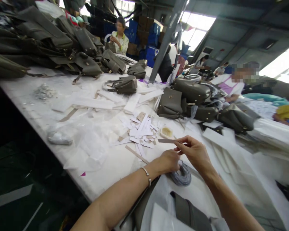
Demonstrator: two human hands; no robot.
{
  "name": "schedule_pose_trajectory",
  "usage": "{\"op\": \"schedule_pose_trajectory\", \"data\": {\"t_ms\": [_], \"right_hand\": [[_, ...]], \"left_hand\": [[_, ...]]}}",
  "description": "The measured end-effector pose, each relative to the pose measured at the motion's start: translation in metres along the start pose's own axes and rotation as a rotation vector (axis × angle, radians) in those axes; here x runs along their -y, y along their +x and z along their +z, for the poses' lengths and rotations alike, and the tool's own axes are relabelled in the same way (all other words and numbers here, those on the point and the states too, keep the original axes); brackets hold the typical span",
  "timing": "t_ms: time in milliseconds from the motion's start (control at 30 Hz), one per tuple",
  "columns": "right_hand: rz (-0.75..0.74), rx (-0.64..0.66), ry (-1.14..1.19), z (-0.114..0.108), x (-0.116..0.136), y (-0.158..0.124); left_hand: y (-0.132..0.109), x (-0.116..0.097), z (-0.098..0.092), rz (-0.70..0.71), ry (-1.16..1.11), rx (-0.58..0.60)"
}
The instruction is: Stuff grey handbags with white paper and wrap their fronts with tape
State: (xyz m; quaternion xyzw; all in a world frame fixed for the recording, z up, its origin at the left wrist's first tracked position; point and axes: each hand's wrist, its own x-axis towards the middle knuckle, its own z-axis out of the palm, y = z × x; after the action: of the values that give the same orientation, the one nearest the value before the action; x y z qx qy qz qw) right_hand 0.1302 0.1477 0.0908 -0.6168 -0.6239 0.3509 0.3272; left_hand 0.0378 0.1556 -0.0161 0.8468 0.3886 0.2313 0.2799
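Observation:
My right hand (192,150) pinches a narrow grey-brown strip (166,141), which points to the left above the table. Just below and left of it is my left hand (170,160), its fingers bent and mostly hidden, close to the right fingertips. Under the hands lies a coil of grey cord (182,175). A small dish of yellowish stuff (167,132) sits beyond the strip, beside a heap of white and brown paper strips (143,130). Nearest my body is a grey-green bag piece (190,213) with white sheeting against it.
Grey-green bags (86,64) are piled at the back left, and more bags (190,96) stand at the right. Clear plastic (91,144) and white boards (93,102) lie on the white table (38,112). A slanted metal post (165,41) rises behind. Several people are farther back.

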Motion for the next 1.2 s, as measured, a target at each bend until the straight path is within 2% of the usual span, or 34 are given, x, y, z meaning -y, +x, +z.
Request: {"op": "schedule_pose_trajectory", "data": {"t_ms": [100,200,300,400,600,700,800,1033,1100,1200], "right_hand": [[-0.082,-0.129,0.083,-0.026,-0.024,-0.032],[-0.217,-0.218,-0.086,-0.044,-0.046,-0.07],[-0.439,-0.189,-0.299,-0.05,-0.062,-0.101],[-0.607,-0.137,-0.436,-0.048,-0.071,-0.117],[-0.708,-0.174,-0.661,-0.033,-0.078,-0.103],[-0.736,-0.254,-0.801,-0.026,-0.078,-0.087],[-0.741,-0.352,-0.831,-0.021,-0.079,-0.072],[-0.884,-0.26,-0.742,-0.026,-0.086,-0.058],[-0.924,-0.255,-0.74,-0.031,-0.084,-0.059],[-0.97,-0.254,-0.704,-0.037,-0.078,-0.061]], "left_hand": [[-0.002,0.005,-0.004,-0.015,0.013,0.014],[-0.001,0.008,-0.007,-0.045,0.028,0.024],[0.0,0.006,-0.011,-0.057,0.043,0.029],[0.002,0.002,-0.015,-0.066,0.053,0.024],[0.001,-0.01,-0.02,-0.032,0.028,0.029],[-0.001,-0.015,-0.024,-0.004,-0.004,0.022],[-0.003,-0.022,-0.029,0.019,-0.056,0.017],[-0.008,-0.032,-0.049,0.014,-0.228,-0.028],[-0.008,-0.026,-0.055,-0.068,-0.418,0.002],[-0.005,-0.011,-0.059,-0.277,-0.746,0.115]]}}
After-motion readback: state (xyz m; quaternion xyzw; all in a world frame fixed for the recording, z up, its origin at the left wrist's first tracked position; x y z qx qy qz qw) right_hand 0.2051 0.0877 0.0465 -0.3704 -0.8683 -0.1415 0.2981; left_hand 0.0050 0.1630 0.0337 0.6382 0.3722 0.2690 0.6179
